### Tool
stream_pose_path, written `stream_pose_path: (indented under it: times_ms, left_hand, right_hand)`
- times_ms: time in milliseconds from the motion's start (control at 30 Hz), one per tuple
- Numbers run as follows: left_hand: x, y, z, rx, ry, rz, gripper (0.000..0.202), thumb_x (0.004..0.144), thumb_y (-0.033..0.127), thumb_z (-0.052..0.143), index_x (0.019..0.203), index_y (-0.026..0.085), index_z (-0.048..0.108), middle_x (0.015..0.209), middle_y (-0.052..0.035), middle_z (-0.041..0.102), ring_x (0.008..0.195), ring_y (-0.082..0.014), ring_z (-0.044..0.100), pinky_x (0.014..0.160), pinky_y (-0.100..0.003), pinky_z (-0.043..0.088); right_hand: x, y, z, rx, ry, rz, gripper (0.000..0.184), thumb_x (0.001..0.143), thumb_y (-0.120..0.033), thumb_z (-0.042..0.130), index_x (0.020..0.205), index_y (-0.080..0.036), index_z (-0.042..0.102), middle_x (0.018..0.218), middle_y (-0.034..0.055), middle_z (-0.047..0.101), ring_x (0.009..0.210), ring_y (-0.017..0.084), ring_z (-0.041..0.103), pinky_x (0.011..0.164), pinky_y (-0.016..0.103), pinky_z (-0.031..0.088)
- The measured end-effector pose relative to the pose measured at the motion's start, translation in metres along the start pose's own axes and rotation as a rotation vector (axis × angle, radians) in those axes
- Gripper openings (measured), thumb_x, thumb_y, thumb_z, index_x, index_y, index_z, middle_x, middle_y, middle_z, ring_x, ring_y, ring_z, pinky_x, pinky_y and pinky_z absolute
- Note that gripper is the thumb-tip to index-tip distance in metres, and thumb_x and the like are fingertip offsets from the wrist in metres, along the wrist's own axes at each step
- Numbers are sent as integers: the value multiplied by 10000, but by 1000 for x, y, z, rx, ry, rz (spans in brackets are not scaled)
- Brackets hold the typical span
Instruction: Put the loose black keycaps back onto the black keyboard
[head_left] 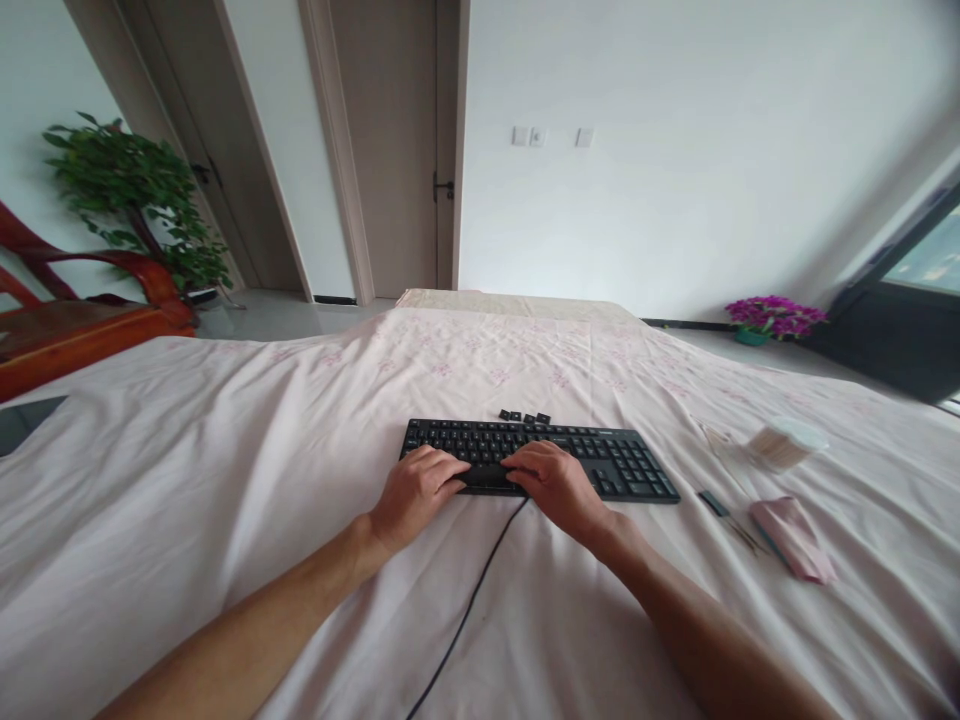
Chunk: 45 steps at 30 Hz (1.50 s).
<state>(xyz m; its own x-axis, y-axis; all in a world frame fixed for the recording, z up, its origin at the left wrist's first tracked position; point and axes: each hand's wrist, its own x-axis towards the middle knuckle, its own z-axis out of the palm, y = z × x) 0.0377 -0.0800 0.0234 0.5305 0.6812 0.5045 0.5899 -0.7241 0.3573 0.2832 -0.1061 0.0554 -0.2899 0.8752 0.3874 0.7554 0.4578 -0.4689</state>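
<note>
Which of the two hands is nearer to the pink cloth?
Right. The right hand, on the keyboard, is left of the pink cloth; the left hand is farther left.

The keyboard (pixel 589 460) is plastic with a largely matt finish; the cover (pixel 262 440) is rumpled matt cloth; the chair (pixel 157 285) is glossy wood; the wall (pixel 675 160) smooth, matt.

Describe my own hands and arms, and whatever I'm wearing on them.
Your left hand and right hand are bare, without gloves. No watch or bracelet shows at either wrist; no ring is visible, though some fingers are partly hidden. The left forearm and right forearm show no sleeves as far as the picture reaches.
</note>
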Motion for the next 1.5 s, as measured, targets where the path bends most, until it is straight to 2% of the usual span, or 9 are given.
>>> stream_pose_path:
  times_ms: [233, 433, 600, 700, 900, 1133, 1367, 1500]
  left_hand:
    - [-1, -2, -1, -12, 17, -67, 202, 828, 222, 664, 1026, 252, 688, 946, -37, 689, 903, -204, 595, 829, -345, 469]
    - [-1, 1, -3, -60, 31, -152, 171, 788, 196, 704, 950, 249, 691, 911, -16, 672, 903, -190, 592, 828, -328, 474]
    - [-5, -1, -3, -67, 46, -107, 175, 799, 179, 690, 964, 237, 689, 913, -21, 666, 889, -184, 592, 818, -327, 483]
    - [-5, -1, -4, -50, 51, -75, 185, 800, 161, 688, 971, 232, 693, 907, -22, 665, 879, -181, 588, 812, -327, 485]
    - [-5, 0, -4, -22, 61, -63, 191, 785, 178, 711, 965, 242, 707, 888, -20, 649, 860, -171, 585, 795, -319, 491]
    - [-5, 1, -3, 9, 49, -75, 186, 794, 202, 710, 973, 251, 728, 864, -19, 646, 843, -165, 573, 780, -314, 485]
    - [-5, 2, -3, 25, 30, -71, 183, 822, 197, 679, 984, 259, 734, 865, -19, 660, 842, -168, 561, 767, -314, 471]
    - [-4, 1, -3, 22, 34, -62, 188, 832, 195, 666, 992, 265, 733, 880, -19, 671, 852, -171, 559, 772, -316, 467]
  right_hand:
    - [-5, 3, 4, -53, -16, 18, 197, 842, -211, 647, 1015, -255, 730, 961, 16, 707, 919, 169, 618, 852, 282, 465]
    - [-7, -3, 3, -159, -45, -76, 161, 881, -229, 618, 1002, -240, 724, 945, 29, 696, 899, 166, 592, 822, 266, 460]
    - [-9, -2, 3, -262, -41, -214, 160, 911, -229, 574, 992, -222, 712, 912, 46, 683, 862, 170, 575, 795, 273, 449]
    - [-10, 0, 4, -296, -62, -250, 151, 912, -232, 572, 983, -218, 705, 889, 46, 672, 848, 171, 567, 789, 282, 438]
    - [-11, -4, 3, -337, -109, -229, 137, 910, -230, 574, 972, -224, 696, 856, 33, 648, 825, 170, 549, 760, 289, 418]
    - [-12, -2, 3, -305, -102, -159, 164, 918, -202, 550, 985, -238, 696, 906, 32, 618, 863, 157, 548, 750, 254, 414]
    - [-11, -2, 4, -287, -110, -122, 155, 916, -198, 549, 880, -228, 697, 894, 32, 615, 867, 154, 556, 765, 245, 425]
    - [-11, -2, 5, -268, -109, -104, 169, 916, -192, 544, 882, -236, 703, 894, 27, 615, 862, 150, 562, 767, 246, 429]
